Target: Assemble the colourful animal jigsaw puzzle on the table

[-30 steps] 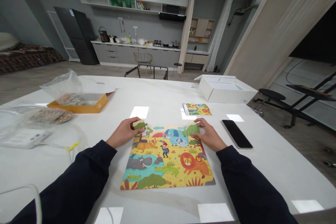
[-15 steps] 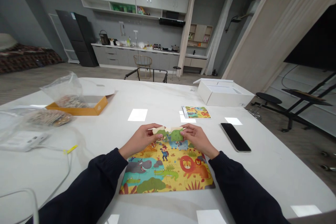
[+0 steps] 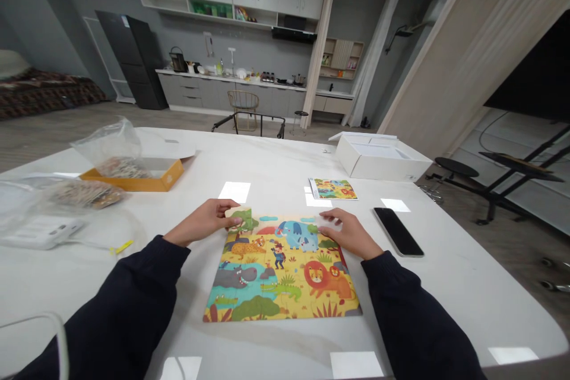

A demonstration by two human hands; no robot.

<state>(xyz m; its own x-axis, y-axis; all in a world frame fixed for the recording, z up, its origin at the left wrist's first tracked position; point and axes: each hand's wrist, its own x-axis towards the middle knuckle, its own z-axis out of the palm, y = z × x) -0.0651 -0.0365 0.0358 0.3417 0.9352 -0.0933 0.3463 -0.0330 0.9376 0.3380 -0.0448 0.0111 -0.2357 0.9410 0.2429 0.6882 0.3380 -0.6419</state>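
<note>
A cartoon animal jigsaw puzzle [image 3: 285, 276] lies flat on the white table before me. At its upper left corner, my left hand [image 3: 210, 221] pinches a puzzle piece [image 3: 243, 221] with a green tree on it. The piece is over or against the puzzle's corner; whether it is seated I cannot tell. My right hand [image 3: 350, 230] is at the upper right corner, thumb and fingers closed around a pale-looking puzzle piece [image 3: 330, 224], mostly hidden by the fingers. Blue elephants and clouds show between the two hands.
Beyond the puzzle lies a small picture card [image 3: 333, 189], with a white box [image 3: 378, 157] behind it. A phone [image 3: 398, 231] is to the right. On the left are an orange box [image 3: 167, 177], plastic bags of pieces [image 3: 84, 193], a white power strip [image 3: 42, 231] and cables.
My hands have moved apart from the puzzle's top middle, the left one to the upper left corner and the right one to the upper right, each with its piece. The elephants are now uncovered.
</note>
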